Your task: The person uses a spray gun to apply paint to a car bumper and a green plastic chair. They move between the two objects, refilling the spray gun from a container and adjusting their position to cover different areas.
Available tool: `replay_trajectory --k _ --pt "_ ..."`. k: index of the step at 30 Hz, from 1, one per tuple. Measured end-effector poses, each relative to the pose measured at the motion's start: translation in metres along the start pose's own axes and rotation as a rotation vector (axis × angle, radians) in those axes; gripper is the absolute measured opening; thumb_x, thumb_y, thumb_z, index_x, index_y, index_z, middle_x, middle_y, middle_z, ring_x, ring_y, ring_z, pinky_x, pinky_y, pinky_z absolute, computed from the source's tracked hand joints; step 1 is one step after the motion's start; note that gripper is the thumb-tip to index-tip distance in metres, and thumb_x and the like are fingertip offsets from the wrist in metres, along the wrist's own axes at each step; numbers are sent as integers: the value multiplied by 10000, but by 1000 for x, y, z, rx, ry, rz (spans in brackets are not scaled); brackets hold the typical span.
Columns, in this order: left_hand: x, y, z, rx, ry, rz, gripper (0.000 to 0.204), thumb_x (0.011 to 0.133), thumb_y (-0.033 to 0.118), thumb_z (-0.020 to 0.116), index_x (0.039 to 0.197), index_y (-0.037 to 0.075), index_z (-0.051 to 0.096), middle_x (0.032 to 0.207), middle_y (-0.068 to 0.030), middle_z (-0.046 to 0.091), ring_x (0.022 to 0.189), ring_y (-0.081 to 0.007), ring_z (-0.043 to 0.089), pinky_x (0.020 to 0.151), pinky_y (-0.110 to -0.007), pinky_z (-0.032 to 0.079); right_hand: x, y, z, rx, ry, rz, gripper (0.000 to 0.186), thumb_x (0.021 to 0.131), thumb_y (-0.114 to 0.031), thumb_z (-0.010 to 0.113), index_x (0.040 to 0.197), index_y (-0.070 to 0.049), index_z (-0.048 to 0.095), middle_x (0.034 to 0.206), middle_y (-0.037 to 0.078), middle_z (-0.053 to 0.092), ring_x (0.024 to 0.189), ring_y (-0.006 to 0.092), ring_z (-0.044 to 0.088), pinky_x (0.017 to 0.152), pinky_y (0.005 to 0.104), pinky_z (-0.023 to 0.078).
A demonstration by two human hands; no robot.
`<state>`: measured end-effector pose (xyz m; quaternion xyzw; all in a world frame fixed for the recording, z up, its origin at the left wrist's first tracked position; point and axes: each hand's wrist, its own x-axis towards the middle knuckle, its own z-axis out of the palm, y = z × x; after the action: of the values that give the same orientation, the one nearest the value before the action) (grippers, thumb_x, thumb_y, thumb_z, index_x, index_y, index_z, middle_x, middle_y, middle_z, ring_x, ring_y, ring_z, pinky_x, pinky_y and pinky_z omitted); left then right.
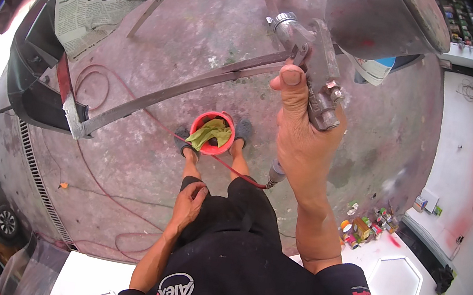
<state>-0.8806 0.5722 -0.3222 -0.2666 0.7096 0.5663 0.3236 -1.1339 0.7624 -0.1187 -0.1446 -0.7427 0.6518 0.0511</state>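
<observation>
Raised in front of me, my right hand (303, 141) is wrapped round a metal spray gun (321, 69), thumb up along its back. The nozzle end of the gun points up and to the left. From the fitting below my fist runs a thin red hose (239, 175), which passes the bucket and trails away over the floor. My left hand (188, 202) rests on my left thigh near the knee, holding nothing, its fingers lying on the black cloth. Between my feet stands a red bucket (194, 123) with a yellow-green cloth (211, 134) draped inside.
A dark curved car part (30, 78), partly covered with newspaper (97, 1), sits on a metal stand (178, 89) ahead. At the upper right is a smooth grey panel (379, 20). Several cans (366, 227) crowd the floor at right. A drain grate (44, 182) crosses the left.
</observation>
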Motion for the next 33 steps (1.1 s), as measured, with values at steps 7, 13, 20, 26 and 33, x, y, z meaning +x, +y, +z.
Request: replay_trajectory --k 7,13,20,26,33 --pt "7 -5 0 10 -8 13 304 1037 249 665 1198 -4 718 928 -42 723 846 -118 647 796 -287 521 -3 -22 3 74 -145 101 359 996 -363 769 1021 -16 679 736 -62 534 689 44 439 593 245 376" --pt "12 -6 0 19 -25 20 316 1036 255 669 1204 -9 715 923 -53 729 846 -122 659 794 -287 526 11 -13 -22 -73 -14 55 398 989 -454 754 1055 -62 734 837 -19 679 573 29 465 515 232 356" --pt "16 125 46 -422 -167 286 280 1073 204 641 1258 3 700 988 -54 706 915 -117 656 816 -272 526 14 -10 -42 -33 140 22 453 1009 -452 727 1126 -14 717 851 3 698 531 21 438 486 227 334" --pt "21 238 85 -578 -383 559 287 1096 179 606 1308 -8 654 1158 -64 719 989 -97 644 891 -264 524 7 -9 -37 4 54 22 460 1004 -425 743 1170 3 714 867 27 713 541 13 435 487 223 328" --pt "27 239 95 -711 -423 603 285 1106 162 592 1323 -16 637 1149 -37 710 1032 -78 626 890 -261 512 11 -11 -38 49 34 37 441 991 -434 758 1130 -15 733 876 20 716 549 4 424 489 219 319"
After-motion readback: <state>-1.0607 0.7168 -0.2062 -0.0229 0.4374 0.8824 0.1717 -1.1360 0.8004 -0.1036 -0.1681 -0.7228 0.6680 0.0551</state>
